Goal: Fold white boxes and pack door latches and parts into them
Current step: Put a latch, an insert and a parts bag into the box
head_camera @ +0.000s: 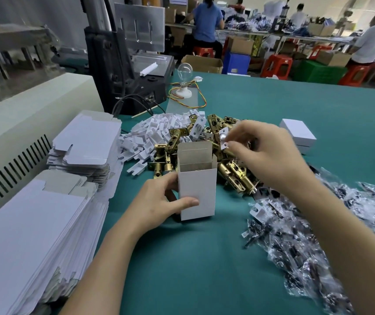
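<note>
Standing upright on the green bench [204,273], the open white box [196,185] sits just in front of the pile of brass door latches [229,171], top flaps raised. The left hand [157,203] closes its grip round the box's left side, thumb across the front face. The right hand [268,153] reaches over the pile, its grip pinching a small white part [224,139]. Flat box blanks [84,142] are stacked at left; bagged dark screws [295,235] lie at right.
</note>
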### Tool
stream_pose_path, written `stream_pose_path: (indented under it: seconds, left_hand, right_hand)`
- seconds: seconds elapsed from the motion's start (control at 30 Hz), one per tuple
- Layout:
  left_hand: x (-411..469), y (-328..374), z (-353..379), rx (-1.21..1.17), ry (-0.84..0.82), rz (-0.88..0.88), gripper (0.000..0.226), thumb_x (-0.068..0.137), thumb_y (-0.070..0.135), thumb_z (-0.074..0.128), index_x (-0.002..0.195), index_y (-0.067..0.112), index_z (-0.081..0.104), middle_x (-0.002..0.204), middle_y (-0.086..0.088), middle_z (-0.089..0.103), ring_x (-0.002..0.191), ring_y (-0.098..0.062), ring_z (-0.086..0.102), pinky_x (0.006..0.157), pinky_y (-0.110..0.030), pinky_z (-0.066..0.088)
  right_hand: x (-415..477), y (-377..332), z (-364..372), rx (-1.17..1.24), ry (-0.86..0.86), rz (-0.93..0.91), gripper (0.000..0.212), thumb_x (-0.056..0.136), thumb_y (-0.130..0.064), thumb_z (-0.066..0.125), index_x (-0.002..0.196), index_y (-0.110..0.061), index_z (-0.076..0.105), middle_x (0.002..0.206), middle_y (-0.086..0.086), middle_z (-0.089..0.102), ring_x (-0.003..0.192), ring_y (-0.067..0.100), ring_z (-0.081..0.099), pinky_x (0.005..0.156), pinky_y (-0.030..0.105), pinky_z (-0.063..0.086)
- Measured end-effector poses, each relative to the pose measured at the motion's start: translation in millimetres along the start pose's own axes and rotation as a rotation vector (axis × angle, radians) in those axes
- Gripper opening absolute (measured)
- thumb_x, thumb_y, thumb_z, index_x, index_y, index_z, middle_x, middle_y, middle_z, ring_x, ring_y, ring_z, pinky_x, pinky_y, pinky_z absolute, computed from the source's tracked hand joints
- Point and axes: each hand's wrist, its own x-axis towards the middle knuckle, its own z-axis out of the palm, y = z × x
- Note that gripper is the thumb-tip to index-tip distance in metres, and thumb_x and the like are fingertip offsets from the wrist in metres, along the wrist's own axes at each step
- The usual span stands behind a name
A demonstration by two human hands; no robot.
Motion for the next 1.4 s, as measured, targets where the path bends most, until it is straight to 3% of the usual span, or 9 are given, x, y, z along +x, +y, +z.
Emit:
stream_pose_path:
  seconds: [0.1, 0.2, 0.3, 0.5, 0.63, 0.83, 0.97, 1.23, 1.4]
  left_hand:
    - [0.0, 0.3, 0.5, -0.018, -0.007, 0.018, 0.056, 0.069, 0.062, 0.080, 0.120, 0.040, 0.070, 0.104, 0.027, 0.075, 0.065, -0.001, 0.061, 0.063, -0.014, 0.049]
    - [0.1, 0.8, 0.1, -0.040, -0.056, 0.045, 0.045, 0.070, 0.054, 0.084, 0.113, 0.047, 0.072, 0.100, 0.018, 0.077, 0.065, -0.003, 0.058, 0.063, -0.018, 0.050]
    - [-0.9, 1.6, 0.0, -0.045, -0.076, 0.077, 0.038, 0.072, 0.050, 0.086, 0.108, 0.050, 0.073, 0.095, 0.015, 0.075, 0.065, -0.003, 0.058, 0.061, -0.016, 0.049]
    - [-1.2, -4.1, 4.1, -0.043, -0.116, 0.022, 0.044, 0.065, 0.054, 0.087, 0.107, 0.049, 0.074, 0.097, 0.013, 0.076, 0.081, -0.029, 0.065, 0.072, -0.032, 0.055]
    - [-0.2, -5.5, 5.8, -0.009, -0.152, -0.003, 0.050, 0.063, 0.055, 0.087, 0.110, 0.053, 0.072, 0.102, 0.013, 0.078, 0.094, -0.026, 0.071, 0.087, -0.041, 0.060]
    - [0.1, -3.8, 5.8, -0.004, -0.141, -0.015, 0.053, 0.062, 0.056, 0.087, 0.113, 0.053, 0.072, 0.104, 0.013, 0.078, 0.096, -0.025, 0.072, 0.089, -0.045, 0.060]
    - [0.4, -4.0, 6.5, 0.000, -0.134, -0.022, 0.052, 0.062, 0.058, 0.086, 0.111, 0.054, 0.072, 0.101, 0.011, 0.078, 0.093, -0.027, 0.071, 0.087, -0.046, 0.060]
    - [0.5, -4.2, 6.8, -0.004, -0.131, -0.036, 0.049, 0.062, 0.056, 0.087, 0.109, 0.054, 0.073, 0.099, 0.007, 0.078, 0.095, -0.032, 0.070, 0.088, -0.050, 0.060]
    - [0.5, -5.5, 7.3, 0.007, -0.125, -0.040, 0.049, 0.064, 0.056, 0.089, 0.111, 0.052, 0.073, 0.100, 0.007, 0.079, 0.095, -0.031, 0.071, 0.086, -0.050, 0.060]
  right_hand:
    - [-4.4, 21.0, -11.7, -0.266, -0.242, 0.147, 0.007, 0.095, -0.028, 0.071, 0.095, -0.028, 0.077, 0.091, -0.013, 0.073, 0.084, 0.005, 0.067, 0.086, 0.036, 0.060]
    - [-16.5, 34.8, -6.2, -0.472, -0.683, 0.205, 0.022, 0.094, -0.037, 0.072, 0.113, -0.026, 0.075, 0.102, -0.014, 0.071, 0.083, -0.003, 0.063, 0.086, 0.024, 0.058]
    - [-26.9, 42.8, 1.0, -0.557, -0.814, 0.196, 0.037, 0.093, -0.040, 0.074, 0.127, -0.027, 0.069, 0.104, -0.013, 0.065, 0.085, 0.002, 0.064, 0.081, 0.022, 0.054]
    - [-35.5, 49.4, -2.7, -0.564, -0.746, 0.165, 0.034, 0.089, -0.038, 0.078, 0.120, -0.034, 0.064, 0.109, -0.015, 0.059, 0.095, 0.005, 0.055, 0.084, 0.024, 0.048]
    - [-40.4, 49.7, -19.2, -0.637, -0.724, 0.173, 0.030, 0.083, -0.042, 0.082, 0.105, -0.037, 0.062, 0.105, -0.019, 0.055, 0.100, 0.005, 0.057, 0.090, 0.027, 0.053]
    - [-48.7, 48.8, -19.7, -0.730, -0.760, 0.218, 0.028, 0.080, -0.043, 0.085, 0.083, -0.036, 0.058, 0.087, -0.018, 0.059, 0.078, 0.003, 0.059, 0.059, 0.022, 0.042]
    - [-46.1, 47.6, -20.2, -0.714, -0.686, 0.176, 0.028, 0.088, -0.039, 0.078, 0.076, -0.035, 0.052, 0.086, -0.015, 0.060, 0.079, 0.003, 0.058, 0.062, 0.021, 0.046]
    - [-30.2, 29.6, -36.8, -0.046, -0.254, 0.164, 0.015, 0.091, -0.029, 0.076, 0.086, -0.024, 0.063, 0.080, -0.005, 0.074, 0.075, 0.009, 0.070, 0.072, 0.026, 0.058]
    - [-28.7, -10.1, -19.9, 0.448, -0.186, 0.089, 0.015, 0.090, -0.015, 0.078, 0.090, -0.013, 0.063, 0.083, 0.005, 0.077, 0.071, 0.024, 0.074, 0.071, 0.037, 0.062]
